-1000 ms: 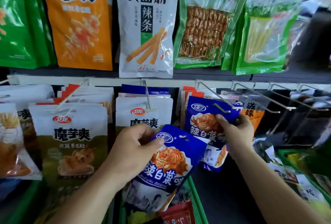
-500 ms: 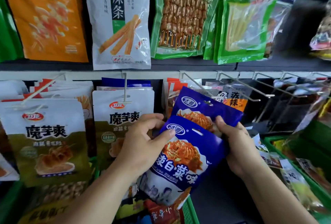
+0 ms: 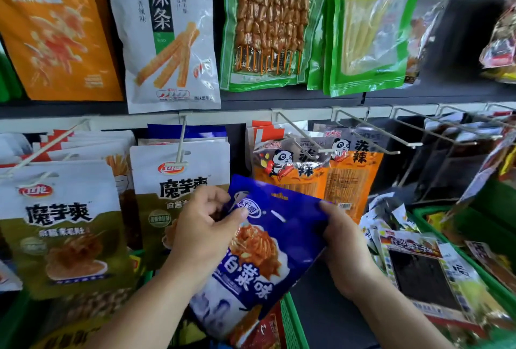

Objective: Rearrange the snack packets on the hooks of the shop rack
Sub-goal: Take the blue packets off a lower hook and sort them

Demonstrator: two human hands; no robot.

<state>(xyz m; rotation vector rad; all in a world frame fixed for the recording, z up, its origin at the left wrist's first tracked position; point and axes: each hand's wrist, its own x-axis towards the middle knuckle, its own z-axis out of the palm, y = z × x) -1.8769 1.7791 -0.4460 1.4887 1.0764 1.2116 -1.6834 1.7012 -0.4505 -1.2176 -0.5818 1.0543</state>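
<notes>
Hanging from thin wire hooks [image 3: 307, 136], glossy plastic pouches fill the shop rack [image 3: 251, 114]: flat white-and-olive packets [image 3: 60, 225] on the lower left, crinkled silver-and-orange panda packets [image 3: 315, 170] behind the hands, which half a second ago were covered by a second blue pouch raised on the hook. Now the smooth blue snack packets [image 3: 268, 253] are gathered low together, tilted, off the hooks, above a ribbed green basket [image 3: 290, 320]. The left hand [image 3: 206, 237] pinches the upper left corner with curled fingers; the right hand [image 3: 346, 248] clasps the right edge, thumb on top.
</notes>
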